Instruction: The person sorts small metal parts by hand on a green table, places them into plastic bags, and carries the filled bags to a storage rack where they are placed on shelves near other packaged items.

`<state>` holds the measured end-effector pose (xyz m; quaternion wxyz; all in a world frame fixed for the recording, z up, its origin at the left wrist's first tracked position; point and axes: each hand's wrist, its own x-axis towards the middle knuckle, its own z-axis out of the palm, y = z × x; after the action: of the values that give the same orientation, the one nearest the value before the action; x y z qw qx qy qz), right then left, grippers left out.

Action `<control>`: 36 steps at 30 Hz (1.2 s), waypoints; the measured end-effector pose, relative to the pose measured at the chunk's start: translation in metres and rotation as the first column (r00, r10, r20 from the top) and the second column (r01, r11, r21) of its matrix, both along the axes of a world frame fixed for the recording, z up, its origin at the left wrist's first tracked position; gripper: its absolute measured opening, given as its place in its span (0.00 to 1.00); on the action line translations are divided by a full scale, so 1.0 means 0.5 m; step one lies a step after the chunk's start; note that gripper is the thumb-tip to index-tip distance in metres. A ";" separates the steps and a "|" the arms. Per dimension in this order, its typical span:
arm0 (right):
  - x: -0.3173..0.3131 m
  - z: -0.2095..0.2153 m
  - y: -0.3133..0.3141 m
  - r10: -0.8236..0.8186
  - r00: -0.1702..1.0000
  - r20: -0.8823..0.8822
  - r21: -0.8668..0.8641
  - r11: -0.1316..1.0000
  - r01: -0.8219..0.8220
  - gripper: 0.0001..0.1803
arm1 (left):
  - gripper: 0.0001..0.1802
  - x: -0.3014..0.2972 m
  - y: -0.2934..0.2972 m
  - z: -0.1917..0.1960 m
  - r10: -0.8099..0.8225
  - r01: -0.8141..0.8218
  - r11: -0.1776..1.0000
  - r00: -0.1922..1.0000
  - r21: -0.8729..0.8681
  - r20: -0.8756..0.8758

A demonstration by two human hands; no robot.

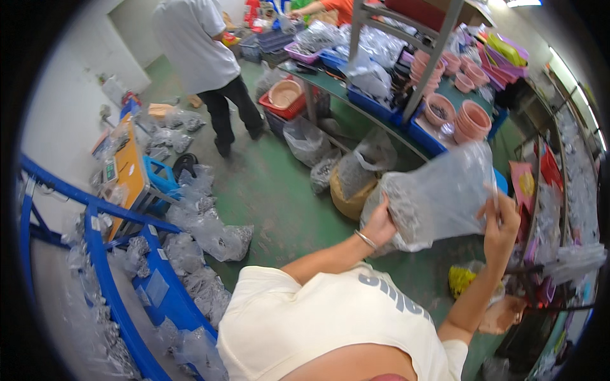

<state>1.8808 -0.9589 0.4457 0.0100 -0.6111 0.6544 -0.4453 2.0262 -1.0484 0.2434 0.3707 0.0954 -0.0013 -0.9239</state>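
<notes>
A green floor (273, 190) fills the middle of the head view, with a long green surface (330, 86) running from the upper centre toward the right, carried on grey metal posts. On and under it stand blue bins (375, 105), a red crate (283, 108) holding a tan bowl, and stacks of pink plastic bowls (473, 120) at the upper right. Clear bags of small dark parts lie heaped on the floor (210, 222) at centre left, and more sit along a blue metal frame (114, 279) that curves down the lower left. An orange board (130, 168) and a small blue stool (162, 178) stand at the left. In the upper left another person in a white shirt and black trousers (203, 57) stands with their back turned; an arm in an orange sleeve (330, 6) shows at the top edge.

In the right centre of the frame a large clear plastic bag (438, 197), part filled with small grey pieces, is held up in the air. The left hand (380, 222), a bangle on its wrist, grips the bag's lower left side. The right hand (502, 225) pinches the bag's right edge with fingers raised. The person's cream shirt (330, 324) covers the lower centre. Behind the bag a tan sack (349, 197) and further bags rest on the floor, partly hidden by it.
</notes>
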 end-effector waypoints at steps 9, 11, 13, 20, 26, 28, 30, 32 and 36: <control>0.029 0.005 -0.095 0.070 0.971 0.227 0.067 0.994 -0.087 0.11 | 0.27 0.058 -0.087 0.018 0.142 -0.142 0.990 0.989 -0.010 0.049; 0.029 0.004 -0.102 0.043 0.984 0.173 0.056 0.997 -0.053 0.11 | 0.26 0.059 -0.097 0.016 0.141 -0.140 0.990 0.989 -0.011 0.038; 0.035 0.011 -0.107 0.010 0.994 0.113 0.058 0.998 -0.017 0.12 | 0.25 0.059 -0.106 0.009 0.146 -0.146 0.989 0.989 -0.010 0.020; 0.082 0.046 -0.091 0.394 0.851 -0.348 0.107 0.918 -0.382 0.28 | 0.22 0.048 -0.132 -0.010 0.120 -0.121 0.992 0.992 0.034 0.039; 0.095 0.028 -0.095 0.260 0.927 -0.270 0.020 0.964 -0.265 0.19 | 0.21 0.040 -0.144 -0.021 0.064 -0.064 0.998 0.997 0.013 -0.031; 0.086 0.010 -0.097 0.202 0.950 -0.236 -0.012 0.977 -0.211 0.16 | 0.21 0.039 -0.145 -0.015 0.050 -0.049 0.998 0.998 0.033 -0.026; 0.090 0.005 -0.092 0.238 0.916 -0.323 -0.003 0.968 -0.252 0.13 | 0.21 0.035 -0.149 -0.028 0.049 -0.049 0.999 0.999 0.010 -0.016; 0.105 -0.002 -0.086 0.341 0.875 -0.344 -0.002 0.932 -0.364 0.13 | 0.21 0.028 -0.157 -0.040 0.045 -0.045 0.999 0.998 -0.001 -0.054; 0.150 0.011 -0.076 0.284 0.890 -0.355 0.000 0.953 -0.304 0.18 | 0.23 0.017 -0.155 -0.026 -0.022 0.004 0.996 0.980 -0.093 -0.198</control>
<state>1.9560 -0.9968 0.4514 -0.0567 -0.7726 0.5329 -0.3403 2.0346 -1.1261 0.2306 0.3668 -0.0144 -0.0077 -0.9302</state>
